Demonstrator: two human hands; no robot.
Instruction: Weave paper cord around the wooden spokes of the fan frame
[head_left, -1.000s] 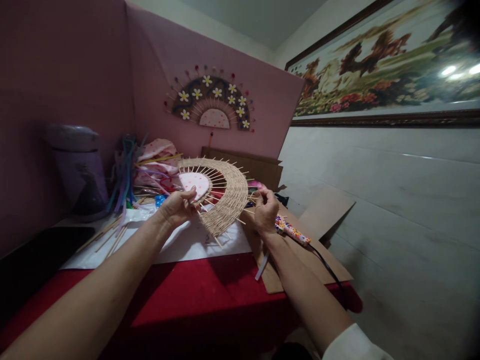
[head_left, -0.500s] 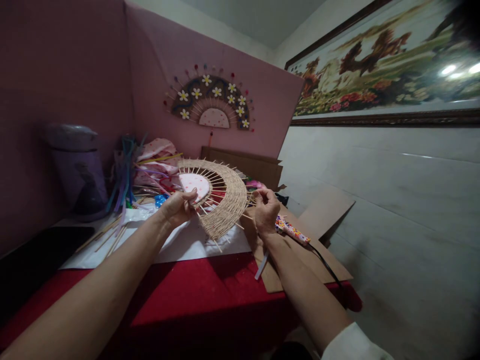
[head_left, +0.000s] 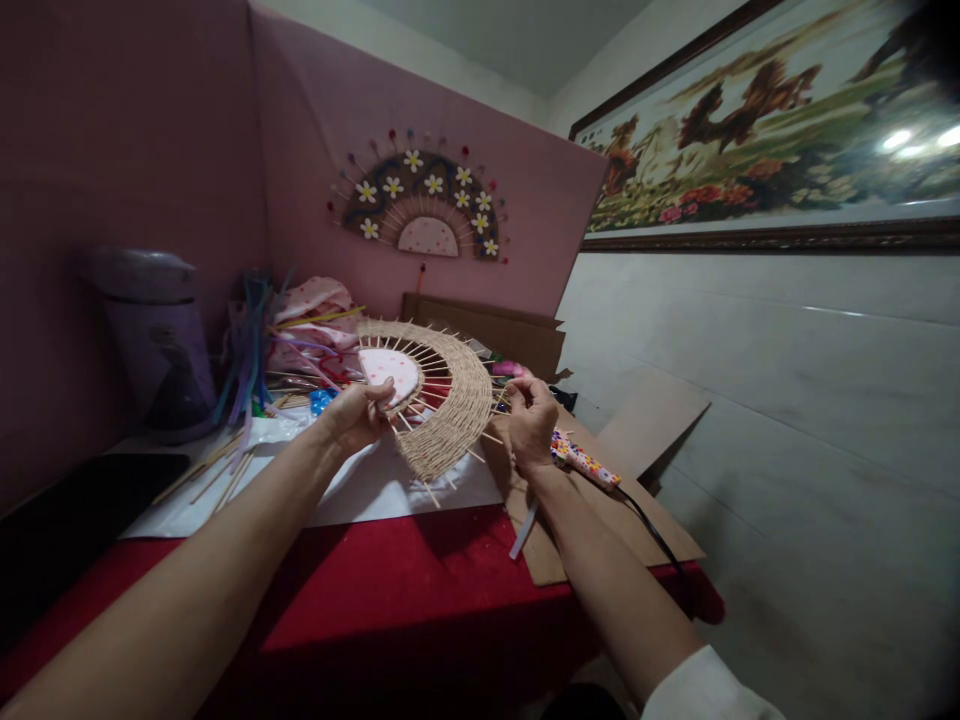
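A half-round woven fan (head_left: 454, 430) of tan twine on thin wooden sticks is held up above the table, tilted, with its curved edge to the right. Its white half-circle centre (head_left: 390, 376) has small reddish dots. My left hand (head_left: 358, 415) grips the fan by this centre, thumb on top and fingers underneath. Close to the stick ends on the fan's right side, my right hand (head_left: 532, 418) has thumb and forefinger pinched together. Whatever lies in that pinch is too small to make out.
A flower-patterned glue gun (head_left: 585, 462) with a black cord lies on cardboard (head_left: 637, 525) at the right. Pipe cleaners (head_left: 247, 340), loose sticks (head_left: 217, 470) and a purple bin (head_left: 161, 350) are at the left. A finished flowered fan (head_left: 427, 195) hangs on the pink board behind.
The fan has shifted very slightly to the left at its lower edge. Both hands keep nearly the same position and hold.
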